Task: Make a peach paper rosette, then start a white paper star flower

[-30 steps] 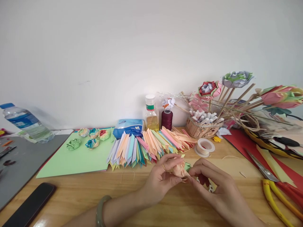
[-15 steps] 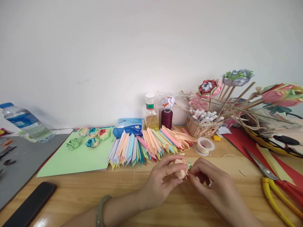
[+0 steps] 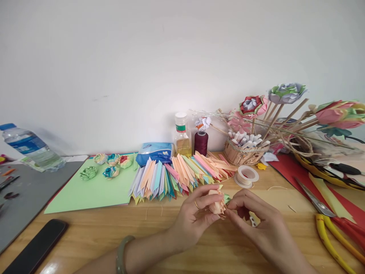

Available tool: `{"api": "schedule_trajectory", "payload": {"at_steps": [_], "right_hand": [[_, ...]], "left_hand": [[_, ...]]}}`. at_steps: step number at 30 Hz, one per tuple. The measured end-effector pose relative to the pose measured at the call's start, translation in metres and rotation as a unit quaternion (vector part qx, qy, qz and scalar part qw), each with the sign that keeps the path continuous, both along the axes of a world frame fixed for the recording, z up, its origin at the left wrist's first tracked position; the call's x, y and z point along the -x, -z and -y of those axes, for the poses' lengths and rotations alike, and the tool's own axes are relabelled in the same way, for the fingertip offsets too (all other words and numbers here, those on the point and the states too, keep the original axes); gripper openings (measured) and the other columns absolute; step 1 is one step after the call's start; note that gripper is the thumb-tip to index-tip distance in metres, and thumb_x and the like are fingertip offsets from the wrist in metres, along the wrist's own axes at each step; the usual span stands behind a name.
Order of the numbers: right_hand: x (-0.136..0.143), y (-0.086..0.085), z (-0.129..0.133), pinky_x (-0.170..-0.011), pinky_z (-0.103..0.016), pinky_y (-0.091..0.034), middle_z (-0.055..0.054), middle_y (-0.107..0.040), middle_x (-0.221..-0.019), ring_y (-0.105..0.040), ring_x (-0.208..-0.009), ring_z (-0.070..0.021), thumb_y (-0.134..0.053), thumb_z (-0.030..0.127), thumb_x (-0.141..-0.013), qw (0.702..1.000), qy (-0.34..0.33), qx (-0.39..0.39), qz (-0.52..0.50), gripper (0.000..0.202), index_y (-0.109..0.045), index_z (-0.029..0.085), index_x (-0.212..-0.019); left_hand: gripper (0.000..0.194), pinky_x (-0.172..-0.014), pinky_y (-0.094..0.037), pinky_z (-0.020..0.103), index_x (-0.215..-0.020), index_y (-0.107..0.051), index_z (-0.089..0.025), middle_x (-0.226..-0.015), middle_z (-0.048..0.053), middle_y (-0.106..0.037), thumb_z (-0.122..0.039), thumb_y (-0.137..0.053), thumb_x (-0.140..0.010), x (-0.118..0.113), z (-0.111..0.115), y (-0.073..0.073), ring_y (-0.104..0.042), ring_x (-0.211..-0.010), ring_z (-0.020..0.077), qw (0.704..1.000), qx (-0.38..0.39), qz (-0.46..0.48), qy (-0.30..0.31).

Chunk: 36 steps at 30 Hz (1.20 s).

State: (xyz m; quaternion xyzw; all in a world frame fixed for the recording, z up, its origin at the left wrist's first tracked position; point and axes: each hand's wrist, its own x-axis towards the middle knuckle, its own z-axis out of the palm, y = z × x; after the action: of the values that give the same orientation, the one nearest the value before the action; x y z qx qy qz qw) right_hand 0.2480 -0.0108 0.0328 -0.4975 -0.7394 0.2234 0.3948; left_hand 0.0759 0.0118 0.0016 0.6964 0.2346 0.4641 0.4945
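Observation:
Between my hands, above the wooden table, is a peach folded-paper flower (image 3: pixel 217 205) with a bit of green paper at its right side. My left hand (image 3: pixel 196 213), with a ring and a green bangle, is closed round the flower from the left. My right hand (image 3: pixel 253 217) pinches at the flower's right edge with thumb and forefinger; what lies between those fingertips is too small to make out. Behind the hands, a row of folded paper strips (image 3: pixel 162 180) in many colours spreads over the table. A spool of pale thread (image 3: pixel 246 177) stands just behind my right hand.
Several small paper flowers (image 3: pixel 88 173) lie on green paper (image 3: pixel 94 194) at the left. A black phone (image 3: pixel 37 245) is at the front left. Scissors (image 3: pixel 319 203) lie at the right. Behind are a glue bottle (image 3: pixel 183 139), purple thread (image 3: pixel 201 143) and a basket (image 3: pixel 245 153).
Both hands have stayed nearly in place. The left fingers have shifted slightly left on the peach flower, and more of its petals show.

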Motion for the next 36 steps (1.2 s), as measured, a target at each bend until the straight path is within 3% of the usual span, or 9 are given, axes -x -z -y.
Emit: {"api": "schedule_trajectory", "payload": {"at_steps": [7,16,24,31,36], "right_hand": [[-0.002,0.0,-0.002,-0.051,-0.025,-0.042,-0.002,-0.057,-0.067,-0.053,-0.06,-0.0146,-0.051,0.032,-0.082,0.998,-0.003,0.057,-0.014,0.018,-0.063,0.021,-0.076],[0.004,-0.006,0.0,-0.047,-0.023,-0.04,0.0,-0.055,-0.062,-0.051,-0.053,-0.012,-0.047,0.023,-0.081,0.999,0.016,0.048,-0.006,0.018,-0.063,0.02,-0.071],[-0.001,-0.002,-0.003,-0.047,-0.023,-0.041,-0.001,-0.055,-0.063,-0.05,-0.052,-0.0118,-0.045,0.019,-0.08,0.997,0.012,0.046,0.061,0.017,-0.059,0.02,-0.07],[0.001,0.002,0.001,-0.046,-0.022,-0.04,0.001,-0.053,-0.058,-0.049,-0.05,-0.0111,-0.046,0.018,-0.079,0.994,0.047,-0.019,0.096,0.016,-0.052,0.021,-0.064],[0.003,0.004,0.003,-0.046,-0.022,-0.04,0.001,-0.053,-0.06,-0.049,-0.049,-0.0109,-0.047,0.018,-0.078,0.993,0.062,-0.055,0.086,0.015,-0.052,0.021,-0.064]], "left_hand": [[0.038,-0.095,-0.04,0.04,-0.114,-0.054,-0.033,-0.126,0.006,-0.044,-0.015,-0.052,-0.08,0.002,-0.001,-0.001,-0.05,-0.108,0.0198,1.0,-0.009,-0.004,-0.001],[0.037,-0.084,-0.049,0.034,-0.114,-0.054,-0.033,-0.126,0.006,-0.044,-0.015,-0.05,-0.081,0.001,0.0,-0.001,-0.049,-0.11,0.0201,1.0,-0.007,0.008,0.012],[0.033,-0.086,-0.048,0.035,-0.112,-0.056,-0.028,-0.125,0.008,-0.046,-0.018,-0.051,-0.081,0.0,-0.001,-0.001,-0.049,-0.11,0.02,1.0,-0.021,-0.011,-0.006],[0.039,-0.097,-0.037,0.043,-0.115,-0.052,-0.031,-0.124,0.006,-0.048,-0.012,-0.05,-0.081,0.0,-0.001,-0.003,-0.043,-0.117,0.0212,0.99,-0.135,-0.041,-0.025],[0.04,-0.095,-0.04,0.041,-0.115,-0.053,-0.032,-0.124,0.006,-0.047,-0.011,-0.051,-0.08,0.0,0.0,-0.005,-0.047,-0.114,0.0202,0.992,-0.118,-0.032,-0.03]]}}
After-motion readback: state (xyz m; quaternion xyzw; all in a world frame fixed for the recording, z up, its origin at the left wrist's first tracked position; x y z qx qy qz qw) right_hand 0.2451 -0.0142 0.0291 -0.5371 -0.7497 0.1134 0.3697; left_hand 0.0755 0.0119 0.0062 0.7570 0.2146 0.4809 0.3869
